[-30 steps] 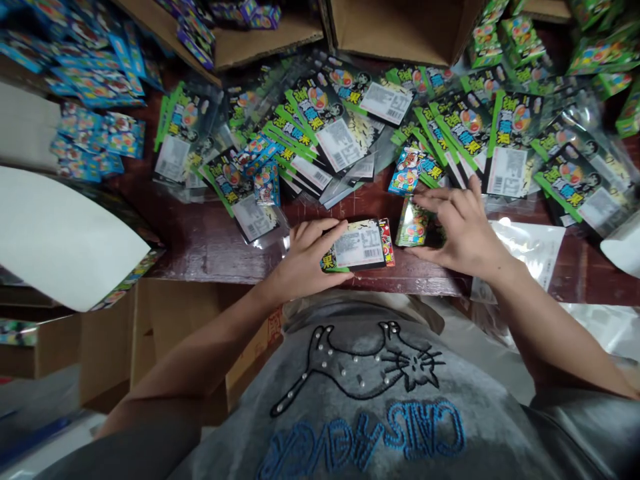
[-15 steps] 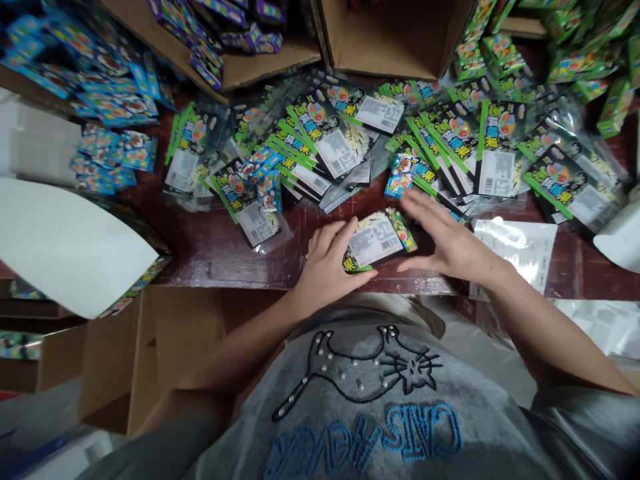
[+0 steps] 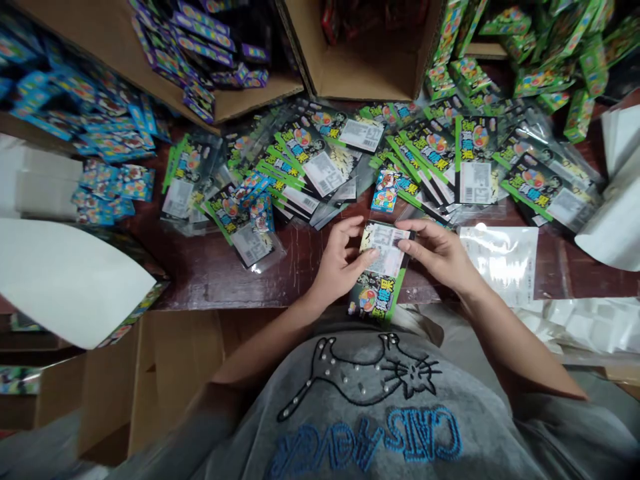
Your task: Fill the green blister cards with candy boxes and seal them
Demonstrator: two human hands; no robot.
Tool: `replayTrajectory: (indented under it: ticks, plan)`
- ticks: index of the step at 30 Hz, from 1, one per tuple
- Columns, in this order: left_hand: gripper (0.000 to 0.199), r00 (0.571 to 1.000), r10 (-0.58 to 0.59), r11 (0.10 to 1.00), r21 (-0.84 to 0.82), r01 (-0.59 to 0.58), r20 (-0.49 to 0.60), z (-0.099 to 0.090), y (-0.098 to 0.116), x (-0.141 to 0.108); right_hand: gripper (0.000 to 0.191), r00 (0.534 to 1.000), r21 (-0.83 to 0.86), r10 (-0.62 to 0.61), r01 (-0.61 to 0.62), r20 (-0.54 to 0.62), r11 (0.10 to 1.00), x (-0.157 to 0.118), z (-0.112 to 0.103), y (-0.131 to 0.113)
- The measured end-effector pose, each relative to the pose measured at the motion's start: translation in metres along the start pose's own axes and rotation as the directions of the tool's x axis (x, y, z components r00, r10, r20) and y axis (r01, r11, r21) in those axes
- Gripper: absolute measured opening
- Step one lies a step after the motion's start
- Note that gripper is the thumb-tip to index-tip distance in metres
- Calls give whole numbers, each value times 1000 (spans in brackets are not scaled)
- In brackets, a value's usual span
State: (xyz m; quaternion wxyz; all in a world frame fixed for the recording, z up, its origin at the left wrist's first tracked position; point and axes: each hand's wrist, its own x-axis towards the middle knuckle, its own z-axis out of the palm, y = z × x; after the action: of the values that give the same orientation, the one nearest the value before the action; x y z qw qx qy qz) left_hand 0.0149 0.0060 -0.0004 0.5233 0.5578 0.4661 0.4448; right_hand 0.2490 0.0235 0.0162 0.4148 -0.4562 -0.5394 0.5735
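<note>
From the head camera, the only view, we looked down past a grey shirt (image 3: 360,380) with a cat outline at a dark red table (image 3: 210,280). The packet (image 3: 383,270), black and green with a white label, was between our two hands in front of the shirt, its label end away from us and its lettering upside down. Our right hand (image 3: 447,260) pinched its far right corner, thumb on the face and forefinger by the far edge. Our left hand (image 3: 337,267) laid a thumb on the label's left side, its other fingers curled beside that edge; we could not tell whether they pressed from behind. Holding both sides probably steadied the thin sheet, and we judged that the label end was turned outward so the fingertips could reach it. Just beyond stood a small blue box (image 3: 385,190) against more packets (image 3: 320,163), fanned in overlapping rows, perhaps so each could be lifted singly. A clear bag (image 3: 500,267) lay near the right hand. Along the back, purple boxes (image 3: 205,37) filled a carton, green boxes (image 3: 545,77) were heaped right and blue boxes (image 3: 105,113) left, apparently sorted by colour within arm's reach.
</note>
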Motion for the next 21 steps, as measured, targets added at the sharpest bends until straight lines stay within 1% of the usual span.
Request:
replayTrajectory:
  ticks: [3,5,7,9,11,13,14,15,17,18,21]
  plan:
    - [63,998,-10,999,-49,13,59,-3,3,8,55,985,66,-24,35,-169,997,-6,8,3]
    - [61,992,-11,998,-68,20,125,-5,6,15,52,968,88,-5,28,-252,996,-10,13,4]
    - [53,985,-12,996,-87,28,174,-7,8,24,43,957,79,43,-21,-286,997,-14,16,5]
    - [34,983,-14,994,-103,33,182,-9,10,32,37,955,70,65,-46,-290,996,-18,17,5]
    - [16,986,-29,992,-117,49,167,-7,11,40,29,959,54,21,-6,-284,999,-21,17,6]
    - [14,989,-64,986,-142,83,137,-5,11,44,21,955,14,-57,64,-292,998,-23,18,7]
    - [15,989,-87,981,-163,105,118,-3,11,46,23,949,0,-94,98,-300,995,-23,18,7]
    - [18,989,-110,975,-184,126,97,-2,12,47,30,944,-5,-120,124,-308,992,-23,17,7]
    - [25,987,-136,972,-180,150,86,-1,14,48,41,942,-14,-138,140,-306,990,-23,15,7]
    - [24,985,-138,977,-146,153,106,-2,16,48,40,948,-29,-135,133,-290,991,-22,13,5]
    - [16,974,-130,991,20,129,188,-5,23,50,16,971,-117,-97,72,-220,991,-20,7,-3]
